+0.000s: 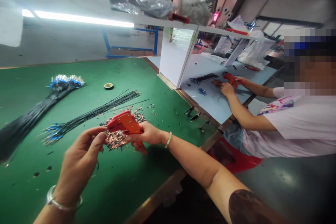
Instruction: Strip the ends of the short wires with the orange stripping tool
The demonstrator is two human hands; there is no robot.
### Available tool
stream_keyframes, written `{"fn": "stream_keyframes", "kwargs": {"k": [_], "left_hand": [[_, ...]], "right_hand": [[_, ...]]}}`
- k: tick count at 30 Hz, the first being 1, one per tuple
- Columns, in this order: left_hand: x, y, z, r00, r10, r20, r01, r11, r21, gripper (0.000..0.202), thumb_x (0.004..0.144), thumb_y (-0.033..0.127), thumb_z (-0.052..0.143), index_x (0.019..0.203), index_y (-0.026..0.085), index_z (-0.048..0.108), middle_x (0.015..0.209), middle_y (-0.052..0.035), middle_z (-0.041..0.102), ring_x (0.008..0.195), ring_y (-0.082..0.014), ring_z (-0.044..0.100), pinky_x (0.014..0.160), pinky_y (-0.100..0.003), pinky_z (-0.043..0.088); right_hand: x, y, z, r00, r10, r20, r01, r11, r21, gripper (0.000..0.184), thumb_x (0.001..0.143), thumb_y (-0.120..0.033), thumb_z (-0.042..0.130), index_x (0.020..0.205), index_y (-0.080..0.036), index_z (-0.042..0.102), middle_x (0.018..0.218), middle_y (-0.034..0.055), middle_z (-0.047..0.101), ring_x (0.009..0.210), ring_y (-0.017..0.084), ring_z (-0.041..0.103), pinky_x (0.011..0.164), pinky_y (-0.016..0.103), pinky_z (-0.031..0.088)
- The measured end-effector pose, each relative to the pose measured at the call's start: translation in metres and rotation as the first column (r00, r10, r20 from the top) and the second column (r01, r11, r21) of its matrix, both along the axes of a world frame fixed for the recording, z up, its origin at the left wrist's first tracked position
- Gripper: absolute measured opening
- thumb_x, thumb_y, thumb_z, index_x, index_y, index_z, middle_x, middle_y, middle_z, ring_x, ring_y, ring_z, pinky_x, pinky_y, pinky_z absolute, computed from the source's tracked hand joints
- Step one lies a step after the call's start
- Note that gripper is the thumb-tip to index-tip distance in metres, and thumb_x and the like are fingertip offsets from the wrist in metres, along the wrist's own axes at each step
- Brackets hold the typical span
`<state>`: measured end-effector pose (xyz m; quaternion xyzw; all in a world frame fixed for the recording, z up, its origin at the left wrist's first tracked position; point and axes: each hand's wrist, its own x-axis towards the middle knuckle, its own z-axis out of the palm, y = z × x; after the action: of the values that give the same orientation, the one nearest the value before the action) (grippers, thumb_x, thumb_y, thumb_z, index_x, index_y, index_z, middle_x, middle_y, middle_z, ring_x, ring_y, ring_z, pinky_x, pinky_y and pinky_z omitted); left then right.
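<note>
My right hand [147, 135] is closed round the handles of a red crimping tool [123, 123], held just above the green table [110, 182]. My left hand [82, 154] is raised beside the tool's head, fingers pinched together at its jaws; what they pinch is too small to make out. A pile of small copper terminals [118, 139] lies on the table right under both hands. A fan of thin black wires with blue tips [89, 115] stretches away to the left behind the tool.
A thick bundle of black wires with blue terminals [39, 106] lies at the far left. A tape roll [108, 86] sits further back. Pliers [193, 113] lie near the table's right edge. A co-worker's hands [228, 87] use another red tool at the adjoining blue table [210, 105].
</note>
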<state>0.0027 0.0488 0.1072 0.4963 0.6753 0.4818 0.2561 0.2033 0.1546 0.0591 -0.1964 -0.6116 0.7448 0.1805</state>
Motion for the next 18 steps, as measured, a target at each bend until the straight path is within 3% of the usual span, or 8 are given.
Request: {"fn": "stream_keyframes", "kwargs": {"k": [4, 11, 18], "left_hand": [[0.0035, 0.002, -0.0018, 0.997, 0.068, -0.026, -0.068, 0.997, 0.028, 0.052, 0.076, 0.063, 0.072, 0.107, 0.021, 0.073, 0.086, -0.0047, 0.078, 0.076, -0.0222, 0.073, 0.067, -0.031, 0.058], [-0.0007, 0.0016, -0.0091, 0.983, 0.127, -0.133, -0.102, 0.978, 0.185, 0.03, 0.075, 0.052, 0.072, 0.088, 0.025, 0.077, 0.078, 0.0, 0.076, 0.07, -0.0186, 0.068, 0.068, -0.029, 0.055], [-0.0003, -0.0028, -0.0055, 0.984, 0.132, -0.122, -0.121, 0.988, 0.092, 0.033, 0.074, 0.053, 0.073, 0.09, 0.025, 0.08, 0.084, -0.0009, 0.079, 0.076, -0.0203, 0.07, 0.07, -0.03, 0.056]], "right_hand": [[-0.0023, -0.0014, -0.0011, 1.0, -0.03, -0.007, 0.03, 0.999, -0.024, 0.057, 0.074, -0.065, 0.088, 0.074, -0.015, 0.061, 0.055, -0.0047, 0.062, 0.04, 0.007, 0.051, 0.039, 0.021, 0.045], [-0.0019, -0.0027, -0.0062, 0.999, 0.038, -0.029, -0.04, 0.995, -0.086, 0.055, 0.076, -0.061, 0.089, 0.093, -0.014, 0.067, 0.065, -0.0037, 0.064, 0.052, 0.009, 0.059, 0.048, 0.022, 0.05], [-0.0002, -0.0003, -0.0053, 0.991, 0.117, -0.069, -0.121, 0.991, -0.063, 0.051, 0.081, -0.057, 0.087, 0.099, -0.014, 0.065, 0.07, -0.0025, 0.065, 0.06, 0.013, 0.065, 0.055, 0.026, 0.054]]}}
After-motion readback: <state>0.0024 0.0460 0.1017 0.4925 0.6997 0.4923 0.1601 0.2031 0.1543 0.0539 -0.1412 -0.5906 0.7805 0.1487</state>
